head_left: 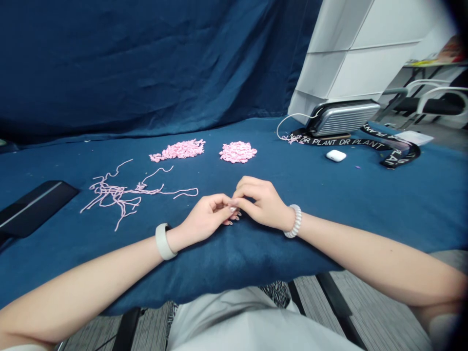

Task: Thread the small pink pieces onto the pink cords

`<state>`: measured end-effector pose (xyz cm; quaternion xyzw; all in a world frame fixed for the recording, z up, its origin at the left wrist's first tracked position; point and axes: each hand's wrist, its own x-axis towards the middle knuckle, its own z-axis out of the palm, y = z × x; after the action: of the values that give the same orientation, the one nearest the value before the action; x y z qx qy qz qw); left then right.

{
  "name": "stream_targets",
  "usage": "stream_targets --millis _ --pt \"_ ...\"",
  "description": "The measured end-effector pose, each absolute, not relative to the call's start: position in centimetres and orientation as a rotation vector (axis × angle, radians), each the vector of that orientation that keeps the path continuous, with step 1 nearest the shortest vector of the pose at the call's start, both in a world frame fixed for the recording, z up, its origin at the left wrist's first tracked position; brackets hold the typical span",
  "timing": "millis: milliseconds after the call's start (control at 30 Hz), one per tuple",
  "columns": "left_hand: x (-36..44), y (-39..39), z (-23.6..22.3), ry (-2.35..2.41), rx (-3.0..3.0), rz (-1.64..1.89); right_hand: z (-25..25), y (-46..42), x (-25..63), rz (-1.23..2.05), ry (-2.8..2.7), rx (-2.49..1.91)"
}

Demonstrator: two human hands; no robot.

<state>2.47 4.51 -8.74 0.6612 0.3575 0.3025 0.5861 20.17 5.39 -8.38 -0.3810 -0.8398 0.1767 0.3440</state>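
Note:
My left hand [210, 214] and my right hand [261, 202] meet over the front part of the blue cloth-covered table [292, 185]. Their fingertips are pinched together and touching. Whatever lies between them is hidden or too small to name. Left of my hands, a loose tangle of pink yarn strands [117, 192] is spread on the cloth. Beyond my hands sit two piles of small pink knotted pieces: a long pile [179, 150] and a rounder pile [238, 152].
At the left edge lies a dark flat object [36, 207] with a pale stripe. At the back right stand a silver ribbed case [345, 119] with a white cable, a black lettered strap [336, 142] and a white earbud case [336, 155]. A blue curtain [146, 63] hangs behind.

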Motion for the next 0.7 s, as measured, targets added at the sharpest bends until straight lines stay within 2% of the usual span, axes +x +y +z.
stream_targets --millis 133,267,533,700 --pt "2.54 4.1 -8.42 0.867 1.738 0.751 -8.54 5.32 20.64 0.007 -2.296 -0.804" --pt "2.39 4.09 -8.58 0.819 1.898 0.895 -8.28 5.14 20.79 -0.212 -2.288 -0.727" --pt "2.39 4.1 -8.3 0.789 1.856 0.824 -8.07 4.94 20.86 -0.208 -2.262 -0.708" --pt "2.33 3.92 -8.34 0.839 1.775 0.761 -8.06 4.99 20.9 -0.031 -2.203 -0.85"
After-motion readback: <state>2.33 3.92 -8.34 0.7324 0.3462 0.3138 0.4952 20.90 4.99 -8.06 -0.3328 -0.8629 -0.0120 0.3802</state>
